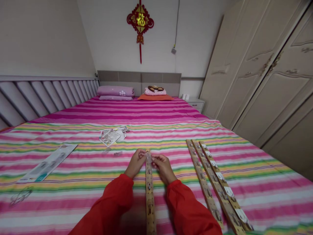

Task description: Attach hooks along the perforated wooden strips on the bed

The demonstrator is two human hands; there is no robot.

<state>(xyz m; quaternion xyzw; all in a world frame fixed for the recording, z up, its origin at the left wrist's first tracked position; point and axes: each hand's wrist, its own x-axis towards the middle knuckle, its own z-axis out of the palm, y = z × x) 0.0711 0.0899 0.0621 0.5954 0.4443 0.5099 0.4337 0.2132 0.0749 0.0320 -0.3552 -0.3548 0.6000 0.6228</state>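
Note:
A narrow wooden strip (150, 195) lies lengthwise on the striped bedspread, with several small metal hooks on clear backings along it. Near its far end, my left hand (137, 162) and my right hand (163, 166) pinch a small clear plastic piece (149, 158) from either side. Fingers of both hands are closed on its edges, just over the wood. Whether the piece is stuck to the strip I cannot tell.
Right of me lie more wooden strips (207, 169), one bearing white cards. A long hook package (50, 163) lies left. Clear packets (113, 135) and plastic scraps (118, 153) lie ahead, a thin looped cord (21, 195) near left. Wardrobes (269, 78) stand right.

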